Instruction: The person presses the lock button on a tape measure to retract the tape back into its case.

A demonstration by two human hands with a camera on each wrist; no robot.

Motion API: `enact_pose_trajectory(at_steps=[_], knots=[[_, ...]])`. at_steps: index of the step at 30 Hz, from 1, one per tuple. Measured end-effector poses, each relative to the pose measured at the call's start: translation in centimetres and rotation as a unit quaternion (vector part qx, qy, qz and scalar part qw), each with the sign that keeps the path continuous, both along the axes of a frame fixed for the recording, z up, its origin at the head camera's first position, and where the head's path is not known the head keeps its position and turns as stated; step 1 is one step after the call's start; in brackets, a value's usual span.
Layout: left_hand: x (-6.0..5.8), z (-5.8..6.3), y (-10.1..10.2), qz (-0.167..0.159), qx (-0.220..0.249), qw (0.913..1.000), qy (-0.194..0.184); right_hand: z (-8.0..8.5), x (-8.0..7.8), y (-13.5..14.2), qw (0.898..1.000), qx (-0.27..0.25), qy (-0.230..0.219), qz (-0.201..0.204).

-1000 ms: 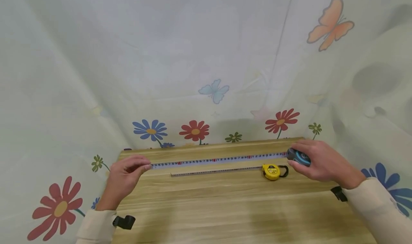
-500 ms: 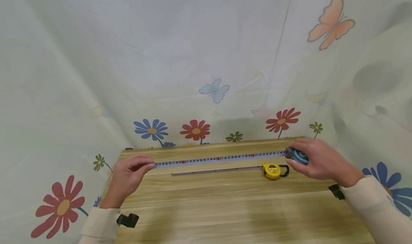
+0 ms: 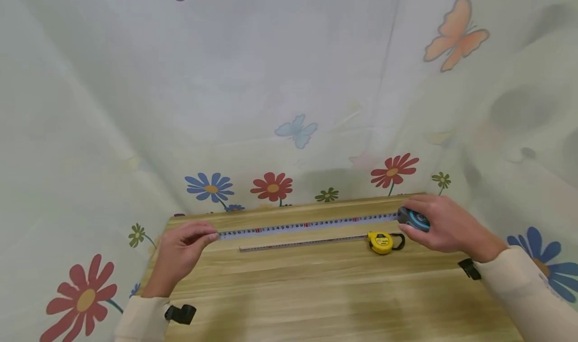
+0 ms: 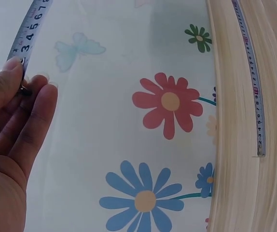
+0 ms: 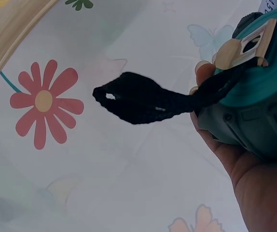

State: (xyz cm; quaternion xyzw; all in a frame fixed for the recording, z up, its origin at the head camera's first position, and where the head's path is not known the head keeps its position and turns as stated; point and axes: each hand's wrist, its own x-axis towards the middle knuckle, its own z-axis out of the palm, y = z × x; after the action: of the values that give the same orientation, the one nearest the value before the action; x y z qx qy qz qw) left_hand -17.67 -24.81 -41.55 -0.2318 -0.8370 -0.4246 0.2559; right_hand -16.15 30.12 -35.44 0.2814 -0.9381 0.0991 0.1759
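Observation:
Between my hands runs the pulled-out blade point(image 3: 284, 226) of a tape measure, nearly straight, above the wooden table. My right hand point(image 3: 444, 226) grips its blue-and-black case point(image 3: 413, 218); the right wrist view shows the case point(image 5: 254, 111) close up, with a metal clip point(image 5: 254, 46) and a black wrist strap point(image 5: 138, 99). Thumb and fingers of my left hand point(image 3: 182, 249) pinch the end of the blade, whose low numbers show in the left wrist view. A second, yellow tape measure point(image 3: 381, 242) lies on the table, its narrower blade point(image 3: 298, 242) extended to the left.
The wooden table point(image 3: 316, 292) ends at the back against a pale cloth point(image 3: 253, 106) printed with flowers and butterflies, which also hangs on both sides. Black wrist cameras sit by my sleeves, the left camera point(image 3: 180, 314) and the right camera point(image 3: 469, 269).
My left hand has moved slightly right and my right hand slightly left, so the blade between them is a little shorter. The yellow tape measure stays in place.

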Motion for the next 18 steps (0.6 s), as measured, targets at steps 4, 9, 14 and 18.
enact_pose_trajectory(at_steps=[4,9,14,18], knots=[[-0.18,-0.20,0.03,0.000,-0.001,1.0000,-0.010,-0.09,-0.03,-0.06,1.000,-0.004,-0.005,-0.002],[-0.35,-0.29,0.27,-0.002,0.003,0.9999,-0.012,0.03,-0.01,-0.16,1.000,-0.002,-0.008,-0.005],[-0.48,-0.25,0.64,-0.007,0.010,0.9998,-0.014,0.05,-0.04,-0.20,1.000,0.001,-0.004,-0.005],[-0.42,-0.35,0.72,-0.011,0.022,0.9996,-0.016,0.01,-0.08,-0.39,1.000,0.002,-0.003,-0.002]])
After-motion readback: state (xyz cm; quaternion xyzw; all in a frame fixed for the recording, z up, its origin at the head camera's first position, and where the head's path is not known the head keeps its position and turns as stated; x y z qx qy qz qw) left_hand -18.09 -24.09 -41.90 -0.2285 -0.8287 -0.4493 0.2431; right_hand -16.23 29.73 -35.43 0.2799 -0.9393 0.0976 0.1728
